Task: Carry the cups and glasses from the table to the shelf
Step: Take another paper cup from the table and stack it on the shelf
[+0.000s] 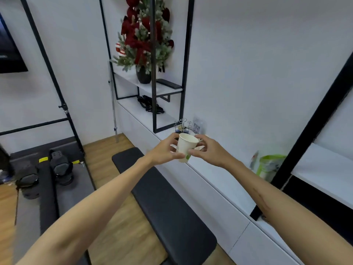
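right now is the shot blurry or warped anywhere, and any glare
Head view: wide-angle bend bows the black metal shelf frame and stretches both forearms at the edges; the white paper cup, held by the left hand and right hand, is fairly sharp; lighting even, no strong glare.

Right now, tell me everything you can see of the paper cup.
The paper cup is white with a green mark near its base, open and tilted, its mouth toward the camera. It looks empty. The left hand and right hand hold it in the air between their fingers above the white counter.
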